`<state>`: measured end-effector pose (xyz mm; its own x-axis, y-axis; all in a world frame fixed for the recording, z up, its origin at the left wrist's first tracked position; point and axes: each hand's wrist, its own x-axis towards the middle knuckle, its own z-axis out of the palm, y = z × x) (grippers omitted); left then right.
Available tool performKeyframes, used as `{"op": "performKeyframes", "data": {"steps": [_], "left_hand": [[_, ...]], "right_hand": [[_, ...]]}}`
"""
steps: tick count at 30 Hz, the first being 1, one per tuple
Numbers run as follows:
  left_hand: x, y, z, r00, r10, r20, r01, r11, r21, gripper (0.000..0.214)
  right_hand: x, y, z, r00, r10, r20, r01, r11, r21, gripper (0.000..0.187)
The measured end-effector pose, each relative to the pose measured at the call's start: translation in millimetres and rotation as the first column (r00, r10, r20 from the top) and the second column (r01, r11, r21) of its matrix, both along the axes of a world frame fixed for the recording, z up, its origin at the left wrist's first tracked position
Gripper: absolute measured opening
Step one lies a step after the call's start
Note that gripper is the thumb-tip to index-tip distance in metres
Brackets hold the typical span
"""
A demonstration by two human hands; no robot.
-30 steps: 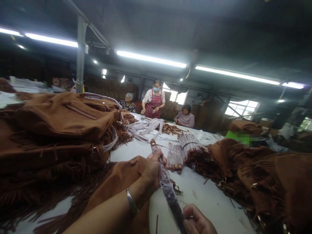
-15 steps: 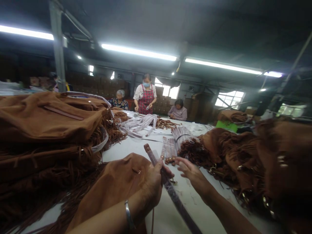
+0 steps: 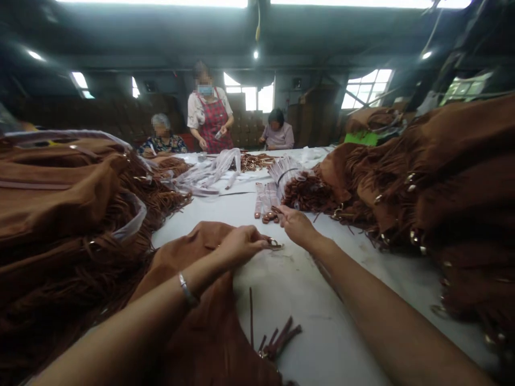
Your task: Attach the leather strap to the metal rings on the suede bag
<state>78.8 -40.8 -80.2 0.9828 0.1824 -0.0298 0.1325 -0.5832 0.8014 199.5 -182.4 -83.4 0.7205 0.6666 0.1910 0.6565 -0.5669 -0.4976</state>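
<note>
Left hand (image 3: pixel 243 244) pinched clasp (image 3: pixel 276 245); right hand (image 3: pixel 296 227) pinched strap (image 3: pixel 276 209). Strap handling seemed underway; next move called for alignment.

Tally: one left hand (image 3: pixel 243 244), one right hand (image 3: pixel 296 226), one gold clasp (image 3: pixel 276 244) at the left fingers, one bracelet (image 3: pixel 187 289), three co-workers (image 3: pixel 280 135), one mask (image 3: pixel 205 90), one checked apron (image 3: pixel 216 126), one table (image 3: pixel 289 289), one banded strap bundle (image 3: pixel 286 172).

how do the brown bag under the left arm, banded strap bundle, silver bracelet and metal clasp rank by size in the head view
1. Brown bag
2. Banded strap bundle
Unsure: silver bracelet, metal clasp; the bracelet is nearer the camera.
</note>
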Motion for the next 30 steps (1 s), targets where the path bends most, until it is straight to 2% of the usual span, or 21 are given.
{"op": "performKeyframes", "data": {"steps": [2, 4, 7, 11, 14, 17, 20, 22, 24, 26, 28, 30], "left_hand": [[14, 21, 5.5, 0.996, -0.069, -0.061, 0.078, 0.985, 0.154, 0.04], [33, 36, 9.5, 0.979, -0.158, -0.132, 0.186, 0.955, 0.232, 0.041], [67, 43, 6.6, 0.906, -0.338, -0.253, 0.391, 0.899, 0.197, 0.038], [114, 34, -10.2, 0.73, -0.538, -0.422, 0.62, 0.781, 0.075, 0.031], [137, 26, -23.8, 0.625, -0.595, -0.506, 0.695, 0.718, 0.014, 0.029], [141, 27, -30.8, 0.583, -0.612, -0.534, 0.719, 0.695, -0.011, 0.026], [132, 34, -26.3, 0.626, -0.598, -0.501, 0.699, 0.715, 0.02, 0.024], [123, 38, -19.4, 0.68, -0.574, -0.456, 0.673, 0.735, 0.078, 0.024], [110, 39, -13.9, 0.738, -0.538, -0.408, 0.64, 0.749, 0.17, 0.024], [93, 35, -13.1, 0.803, -0.484, -0.346, 0.582, 0.761, 0.286, 0.025], [73, 28, -17.3, 0.877, -0.407, -0.256, 0.48, 0.775, 0.411, 0.029], [52, 21, -23.8, 0.937, -0.308, -0.163, 0.347, 0.781, 0.519, 0.037]], "right_hand": [[10, -15, -24.5, 0.997, -0.07, -0.01, 0.069, 0.995, -0.076, 0.025], [12, -22, -47.0, 0.993, -0.111, -0.03, 0.106, 0.985, -0.136, 0.022], [11, -20, -67.8, 0.99, -0.135, -0.052, 0.126, 0.982, -0.142, 0.022], [16, -15, -70.3, 0.986, -0.115, -0.116, 0.106, 0.991, -0.079, 0.022], [19, -15, -67.7, 0.98, -0.035, -0.194, 0.026, 0.998, -0.05, 0.025], [17, -15, -67.7, 0.971, 0.019, -0.237, -0.036, 0.997, -0.068, 0.02], [11, -15, -67.5, 0.969, 0.045, -0.242, -0.064, 0.995, -0.07, 0.016], [6, -14, -66.6, 0.939, 0.085, -0.333, -0.087, 0.996, 0.01, 0.015], [1, -12, -65.5, 0.845, 0.168, -0.508, -0.097, 0.982, 0.164, 0.016], [-4, -9, -63.6, 0.712, 0.259, -0.653, -0.064, 0.949, 0.307, 0.018], [-9, -8, -59.5, 0.61, 0.315, -0.727, -0.032, 0.926, 0.375, 0.018], [-13, -9, -53.2, 0.54, 0.328, -0.775, 0.006, 0.92, 0.393, 0.017]]}}
